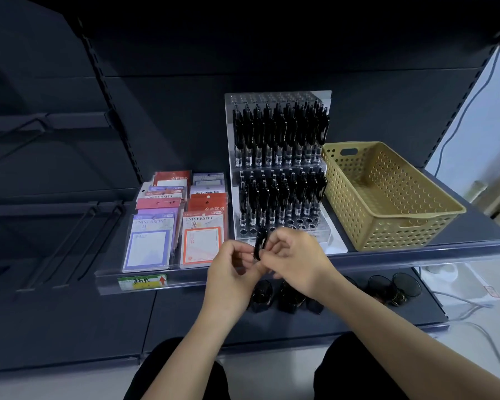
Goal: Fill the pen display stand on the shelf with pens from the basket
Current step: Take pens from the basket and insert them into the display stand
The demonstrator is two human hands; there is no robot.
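Fingers (267,254) of both hands pinch one slim black pen (260,243), likely readying it for empty front holes in the clear acrylic pen stand (277,168); the tan perforated plastic basket (387,197) alongside looks empty.

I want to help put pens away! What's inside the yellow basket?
The basket looks empty: only its holed floor and walls show. The near wall hides the front bit of the floor, so a pen lying there couldn't be seen.
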